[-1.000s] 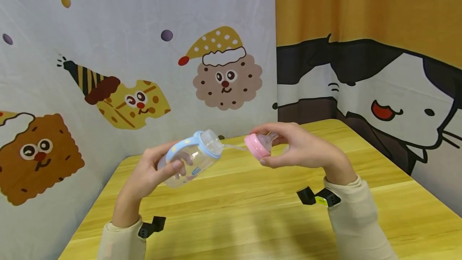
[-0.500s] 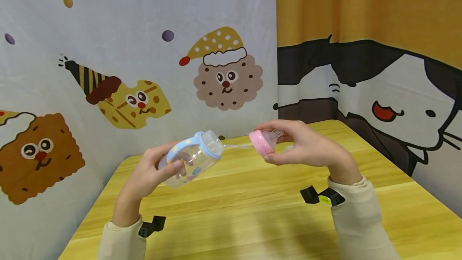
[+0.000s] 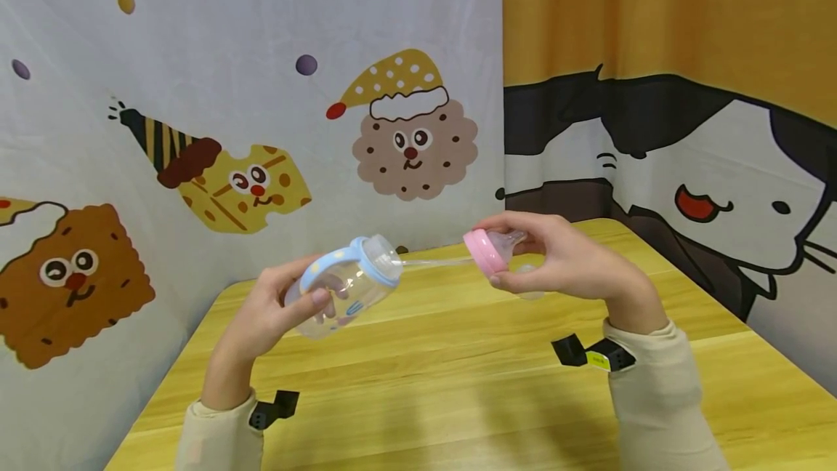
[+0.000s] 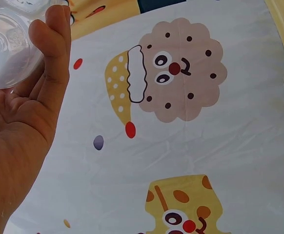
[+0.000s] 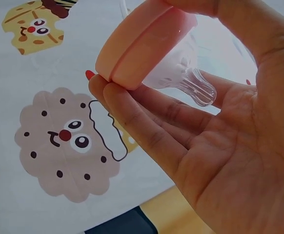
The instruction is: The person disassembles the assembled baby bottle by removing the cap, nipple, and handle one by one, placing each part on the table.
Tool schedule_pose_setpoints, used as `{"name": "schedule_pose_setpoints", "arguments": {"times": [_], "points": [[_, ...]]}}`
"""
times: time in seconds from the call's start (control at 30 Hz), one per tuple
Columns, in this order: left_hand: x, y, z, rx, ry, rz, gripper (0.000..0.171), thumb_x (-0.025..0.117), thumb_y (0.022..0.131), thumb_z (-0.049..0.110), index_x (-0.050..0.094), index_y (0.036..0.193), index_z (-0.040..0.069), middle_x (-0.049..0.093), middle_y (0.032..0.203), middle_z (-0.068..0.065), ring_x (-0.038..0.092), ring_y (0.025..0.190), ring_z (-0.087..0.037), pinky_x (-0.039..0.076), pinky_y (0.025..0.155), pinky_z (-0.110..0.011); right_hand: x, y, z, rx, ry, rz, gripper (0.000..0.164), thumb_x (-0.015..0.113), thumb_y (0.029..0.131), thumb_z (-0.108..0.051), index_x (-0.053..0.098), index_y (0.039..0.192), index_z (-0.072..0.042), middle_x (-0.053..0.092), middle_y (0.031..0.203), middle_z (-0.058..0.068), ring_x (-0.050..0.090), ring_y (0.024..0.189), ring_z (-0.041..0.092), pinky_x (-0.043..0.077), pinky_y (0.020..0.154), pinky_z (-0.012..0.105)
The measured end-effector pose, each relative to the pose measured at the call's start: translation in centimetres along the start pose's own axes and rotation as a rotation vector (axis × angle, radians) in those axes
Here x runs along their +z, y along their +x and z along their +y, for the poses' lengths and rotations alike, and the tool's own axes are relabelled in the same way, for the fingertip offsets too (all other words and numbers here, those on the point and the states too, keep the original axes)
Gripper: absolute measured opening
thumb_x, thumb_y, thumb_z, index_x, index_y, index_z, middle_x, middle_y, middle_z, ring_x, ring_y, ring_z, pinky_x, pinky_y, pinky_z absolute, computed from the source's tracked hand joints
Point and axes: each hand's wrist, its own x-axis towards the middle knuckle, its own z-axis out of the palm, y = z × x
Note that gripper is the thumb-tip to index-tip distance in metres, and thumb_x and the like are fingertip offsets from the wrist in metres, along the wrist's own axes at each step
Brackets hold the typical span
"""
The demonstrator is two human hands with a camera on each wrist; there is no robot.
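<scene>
My left hand [image 3: 264, 315] grips a clear baby bottle [image 3: 349, 289] with a light blue collar and a blue handle dotted yellow. The bottle tilts, its bare mouth facing right. The left wrist view catches its clear base [image 4: 5, 46] against the palm. To the right, my right hand [image 3: 565, 260] pinches a pink bottle ring [image 3: 486, 253] between thumb and fingertips, with the clear nipple [image 5: 198, 87] pointing into the palm. A thin clear straw [image 3: 434, 262] spans the space from the ring to the bottle's mouth. Whether its far end is inside the neck, I cannot tell.
Both hands are above a yellow wood-grain table [image 3: 405, 384]. Partly hidden behind my right hand is a small clear rounded thing [image 3: 531, 293]. A white cartoon-printed cloth [image 3: 261, 93] hangs behind the table, and an orange curtain [image 3: 706, 20] at the right.
My right hand has moved right and slightly up with the pink ring, widening the space to the bottle. More straw shows between them. The left hand and bottle have hardly moved.
</scene>
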Motion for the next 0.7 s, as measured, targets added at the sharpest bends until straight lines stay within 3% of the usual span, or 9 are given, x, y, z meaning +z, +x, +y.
{"name": "schedule_pose_setpoints", "arguments": {"times": [0.4,0.6,0.7], "points": [[-0.08,0.08,0.25,-0.018,0.013,0.004,0.035,0.058,0.104,0.003,0.065,0.138,0.004,0.077,0.102,-0.007,0.071,0.073,-0.02,0.062,0.063,-0.035,-0.62,-0.35,-0.03,0.008,-0.007,0.024,0.054,0.084,0.089,-0.012,0.064,0.139,-0.015,0.066,0.125,0.0,0.065,0.106,0.02,0.056,0.099,0.029],[-0.01,0.12,0.36,-0.028,0.024,0.0,0.033,0.058,0.104,0.003,0.064,0.136,-0.002,0.076,0.102,-0.014,0.071,0.073,-0.022,0.061,0.063,-0.035,-0.85,-0.57,-0.03,0.026,-0.012,0.037,0.053,0.084,0.089,-0.013,0.064,0.139,-0.016,0.066,0.125,0.0,0.065,0.107,0.019,0.056,0.1,0.028],[0.04,0.14,0.43,-0.034,0.03,-0.001,0.034,0.058,0.104,0.003,0.065,0.137,0.001,0.076,0.102,-0.014,0.071,0.073,-0.023,0.061,0.063,-0.035,-0.99,-0.71,-0.07,0.041,-0.016,0.044,0.053,0.084,0.09,-0.014,0.065,0.139,-0.017,0.066,0.125,-0.001,0.064,0.108,0.02,0.055,0.1,0.028]]}}
